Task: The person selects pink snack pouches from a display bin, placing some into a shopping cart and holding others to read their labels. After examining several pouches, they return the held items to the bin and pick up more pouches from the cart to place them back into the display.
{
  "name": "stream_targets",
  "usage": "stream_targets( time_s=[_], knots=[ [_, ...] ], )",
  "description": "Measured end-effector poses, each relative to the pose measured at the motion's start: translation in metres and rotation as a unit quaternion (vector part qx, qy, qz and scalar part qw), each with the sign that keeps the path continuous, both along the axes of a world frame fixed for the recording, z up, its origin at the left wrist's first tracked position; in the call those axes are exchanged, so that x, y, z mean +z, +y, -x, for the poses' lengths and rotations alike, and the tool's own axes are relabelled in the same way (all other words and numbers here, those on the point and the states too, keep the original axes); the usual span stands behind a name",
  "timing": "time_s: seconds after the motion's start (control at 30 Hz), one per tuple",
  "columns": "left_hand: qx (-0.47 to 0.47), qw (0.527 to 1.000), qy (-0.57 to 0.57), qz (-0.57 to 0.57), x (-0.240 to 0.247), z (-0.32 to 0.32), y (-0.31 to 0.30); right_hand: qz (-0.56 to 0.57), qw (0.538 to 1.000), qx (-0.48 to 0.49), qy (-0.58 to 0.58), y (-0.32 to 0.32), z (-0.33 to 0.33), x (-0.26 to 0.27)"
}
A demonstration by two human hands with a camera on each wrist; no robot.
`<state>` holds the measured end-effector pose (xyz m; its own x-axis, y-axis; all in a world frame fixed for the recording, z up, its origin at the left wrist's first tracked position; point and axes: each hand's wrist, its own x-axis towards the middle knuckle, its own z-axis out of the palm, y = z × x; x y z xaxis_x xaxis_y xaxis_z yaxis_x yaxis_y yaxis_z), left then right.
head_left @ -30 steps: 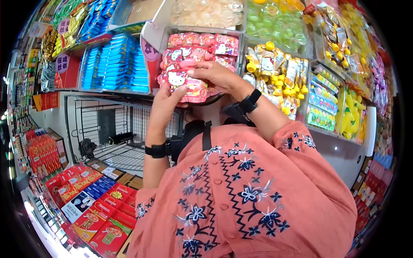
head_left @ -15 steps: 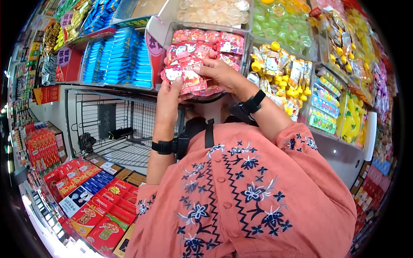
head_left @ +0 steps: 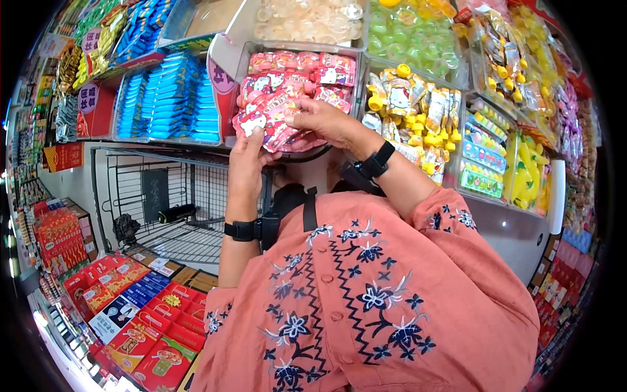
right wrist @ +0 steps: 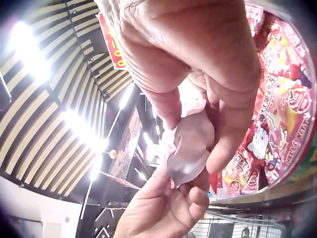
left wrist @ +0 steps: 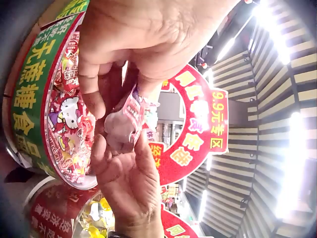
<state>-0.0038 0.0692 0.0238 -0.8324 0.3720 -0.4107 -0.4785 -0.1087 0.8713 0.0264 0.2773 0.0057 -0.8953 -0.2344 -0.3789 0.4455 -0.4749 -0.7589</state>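
Observation:
Both hands hold one pink cartoon-printed pouch [head_left: 277,124] just over the front of a clear bin [head_left: 356,104] of similar pink pouches [head_left: 282,61]. The left hand [head_left: 247,166] pinches its lower left part, thumb on top. From the right, the right hand [head_left: 326,123] grips the pouch by its other side. In the left wrist view the left hand [left wrist: 153,44] is above and the right hand [left wrist: 130,186] below, with the pouch [left wrist: 124,126] between them. The right wrist view shows the pouch's pale, shiny underside [right wrist: 190,146] between the fingers of both hands.
A wire shopping cart [head_left: 176,225] stands left of the person. Blue packets [head_left: 173,98] fill a bin on the left; yellow-capped pouches [head_left: 418,114] lie in one on the right. Red gift boxes [head_left: 166,353] are stacked at the lower left.
The pouch has been turned and tilted between the hands, its printed front now slanting. Both hands keep hold of it, and the right hand's fingers have shifted slightly along it.

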Motion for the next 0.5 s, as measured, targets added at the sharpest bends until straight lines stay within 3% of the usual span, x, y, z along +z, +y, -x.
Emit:
stream_targets(
  time_s=[0.1,0.2,0.4,0.5],
  knots=[
    [-0.044,0.999,-0.012,0.005,-0.005,0.005,0.001,-0.050,0.999,0.001,0.014,0.017,0.007,-0.014],
    [-0.056,0.998,0.017,0.036,-0.003,0.015,0.014,-0.114,0.990,-0.045,0.070,0.044,0.012,0.010],
    [-0.073,0.978,0.144,0.131,-0.007,0.029,0.046,-0.250,0.963,0.045,0.085,0.119,0.037,0.012],
    [-0.110,0.967,0.177,0.144,-0.026,0.029,0.057,-0.340,0.934,0.102,0.034,0.132,0.043,0.005]
  ],
)
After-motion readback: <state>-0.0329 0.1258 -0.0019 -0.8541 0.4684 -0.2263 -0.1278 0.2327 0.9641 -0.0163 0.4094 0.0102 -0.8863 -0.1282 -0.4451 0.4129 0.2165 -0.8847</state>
